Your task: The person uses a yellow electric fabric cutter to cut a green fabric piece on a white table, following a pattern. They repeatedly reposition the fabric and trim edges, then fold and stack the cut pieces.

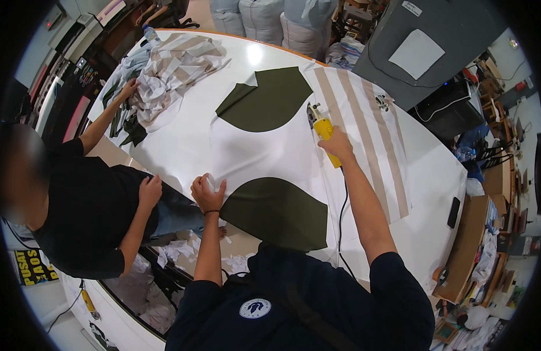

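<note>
My right hand [337, 145] grips the yellow body of a handheld electric fabric cutter [322, 127]. Its metal head rests by the left edge of a white and beige striped fabric [364, 134]. At the table's near edge, my left hand [208, 196] curls round a crumpled bit of white fabric [210, 182]. White fabric [264, 155] lies flat between two dark green pieces. The farther green piece [267, 99] has a folded-over corner; the nearer green piece [279, 210] has a curved top edge and lies beside my left hand.
A co-worker [83, 216] at the left reaches into a heap of striped cloth [171, 76]. The cutter's black cord [342, 216] runs toward me along my right forearm. A phone-like black object [454, 212] lies at the white table's [423, 245] right edge. Stuffed sacks [262, 20] stand beyond.
</note>
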